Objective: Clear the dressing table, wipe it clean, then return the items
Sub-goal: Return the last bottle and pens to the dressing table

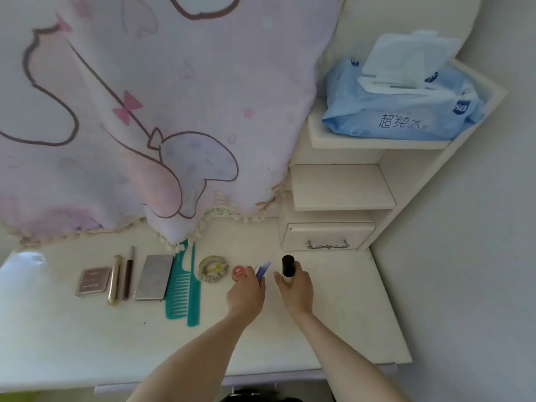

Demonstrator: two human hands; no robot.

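My right hand (294, 288) fingers grip the black-capped bottle (287, 268) by its body, upright on the table (348, 314). Likely rigid, slick, top-heavy. Left hand (246, 294) fingers pinch the blue packet (263, 270): light, flimsy.

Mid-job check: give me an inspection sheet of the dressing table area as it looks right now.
Surface: white dressing table, bare at right.
Job's things: a row holds pink palette, gold tube, brown pencil, silver case, teal combs, scrunchie, red pot.
Clutter: nothing seen.
Hands: left hand pinches a blue item; right hand grips a black-capped bottle, upright.
Cables: nothing seen.
Surroundings: wet wipes pack, lid open, on the top shelf; patterned cloth hanging behind; drawer closed.
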